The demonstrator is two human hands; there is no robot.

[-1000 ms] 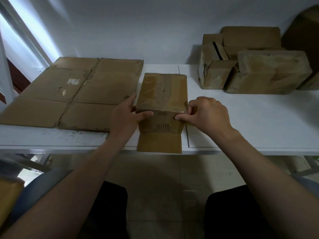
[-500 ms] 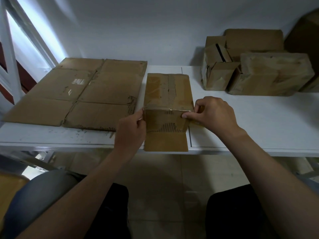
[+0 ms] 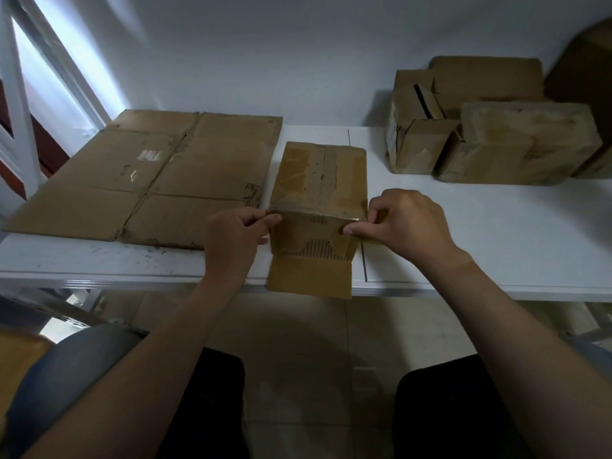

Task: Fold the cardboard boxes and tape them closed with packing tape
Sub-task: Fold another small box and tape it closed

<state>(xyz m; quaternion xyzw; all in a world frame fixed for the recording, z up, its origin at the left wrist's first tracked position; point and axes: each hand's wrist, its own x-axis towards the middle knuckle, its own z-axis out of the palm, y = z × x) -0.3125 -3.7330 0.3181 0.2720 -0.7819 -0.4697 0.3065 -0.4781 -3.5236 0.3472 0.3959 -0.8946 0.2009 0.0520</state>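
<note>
Head view: a small cardboard box (image 3: 319, 180) sits at the front edge of the white worktop (image 3: 480, 233), its near flap (image 3: 309, 278) hanging over the edge. The left hand (image 3: 236, 238) pinches the box's near left corner and the right hand (image 3: 405, 223) pinches the near right corner, fingers curled, along a glossy band of tape (image 3: 294, 170). 1 flattened sheet (image 3: 159, 173) lies just to the left, and taped boxes (image 3: 496, 140) cluster well apart at the right. The worn board looks light and easily crushed, and the taped top looks slick. Corners and fold lines seem the firmest holds.
</note>
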